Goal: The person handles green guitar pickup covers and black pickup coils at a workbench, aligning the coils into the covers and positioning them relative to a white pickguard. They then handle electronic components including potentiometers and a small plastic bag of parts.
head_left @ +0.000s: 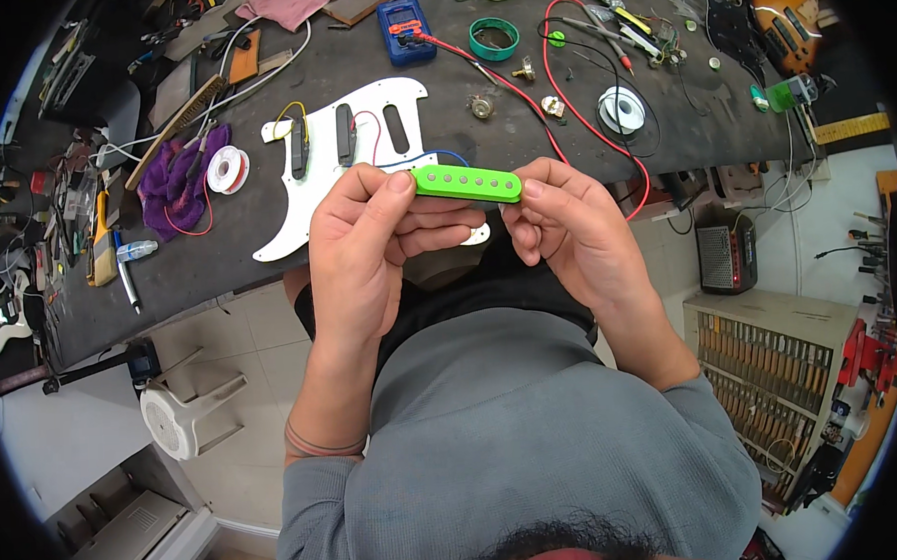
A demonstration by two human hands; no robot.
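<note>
A bright green guitar pickup [469, 183] with a row of round metal pole pieces is held up in front of me, above the table's near edge. My left hand [371, 218] pinches its left end between thumb and fingers. At the other end, my right hand [563, 213] grips it the same way. Just beyond lies a white pickguard [319, 191] with two dark pickups, the left one [300, 148] and the right one [345, 134], and one vacant slot. A blue wire [450, 153] runs from the pickguard toward the green pickup; its end is hidden.
Around the dark workbench [480, 78] lie a blue multimeter [405, 30], a red test lead [520, 92], a green tape roll [493, 39], a solder spool [621, 110], a red wire spool [227, 170] and a purple cloth [169, 182]. A white stool [174, 422] stands below left.
</note>
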